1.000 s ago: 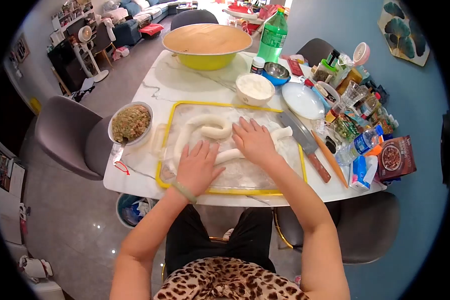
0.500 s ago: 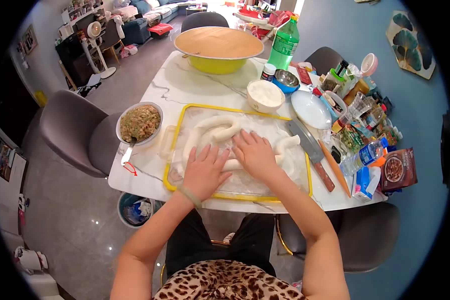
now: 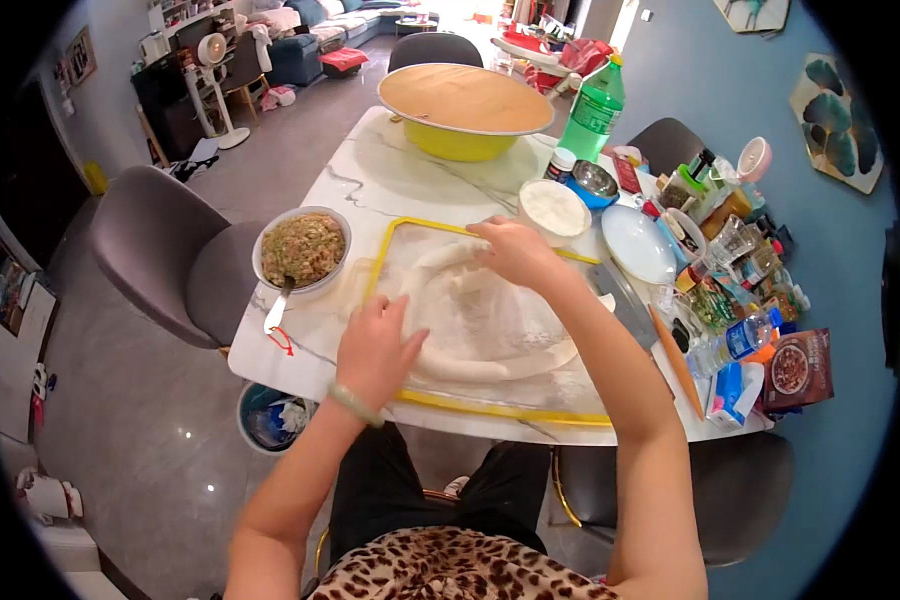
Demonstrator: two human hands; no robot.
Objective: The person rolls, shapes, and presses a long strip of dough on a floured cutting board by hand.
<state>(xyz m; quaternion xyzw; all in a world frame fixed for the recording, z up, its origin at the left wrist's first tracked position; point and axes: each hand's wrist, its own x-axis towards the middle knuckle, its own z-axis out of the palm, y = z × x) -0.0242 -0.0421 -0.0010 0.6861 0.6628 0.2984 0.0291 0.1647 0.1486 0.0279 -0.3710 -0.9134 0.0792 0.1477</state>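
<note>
A long white dough rope [image 3: 460, 371] curves in a wide loop on a floured board with a yellow rim [image 3: 490, 408]. At the loop's left side is my left hand [image 3: 370, 350], its thumb apart from the bent fingers, beside or lightly touching the dough. My right hand [image 3: 518, 254] is at the far side of the loop, fingers bent over the dough and appearing to grip it; the fingertips' undersides are hidden. My right forearm covers part of the loop's right side. A white bowl of flour [image 3: 554, 208] stands just beyond my right hand.
A bowl of minced filling [image 3: 302, 248] with a spoon stands left. Behind are a large yellow-green basin with a round lid [image 3: 460, 145] and a green bottle [image 3: 594, 110]. To the right lie a cleaver [image 3: 625, 305], a wooden rolling pin [image 3: 676, 362], a plate [image 3: 638, 245] and several jars.
My right hand has moved up to the far side of the board, and my left hand has shifted slightly left, fingers lifting. The dough has gone from a folded coil to a wide loop.
</note>
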